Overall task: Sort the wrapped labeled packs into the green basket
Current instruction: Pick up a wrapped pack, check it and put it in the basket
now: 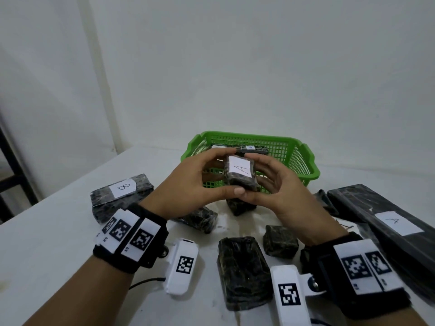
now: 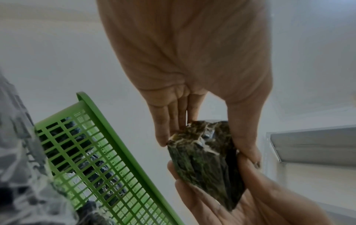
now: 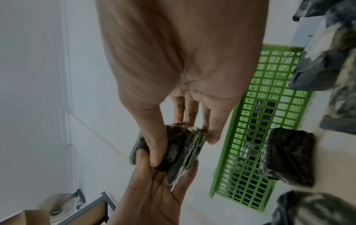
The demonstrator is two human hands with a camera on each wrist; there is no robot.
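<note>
Both hands hold one small dark wrapped pack [image 1: 240, 182] with a white label marked A, lifted just in front of the green basket [image 1: 306, 158]. My left hand [image 1: 220, 172] grips its left side with thumb below and fingers above. My right hand [image 1: 257, 178] cups its right side and underside. The left wrist view shows the pack [image 2: 206, 161] pinched between fingers and thumb, with the other palm beneath. In the right wrist view the thumb lies across the pack [image 3: 185, 149]. Labeled packs [image 1: 250, 148] lie inside the basket.
On the white table lie a pack labeled B [image 1: 121, 194] at left, a long black pack labeled A [image 1: 388, 220] at right, and several dark packs showing no label [image 1: 243, 271] near me. The wall stands close behind the basket. The table's left edge [image 1: 58, 201] runs diagonally.
</note>
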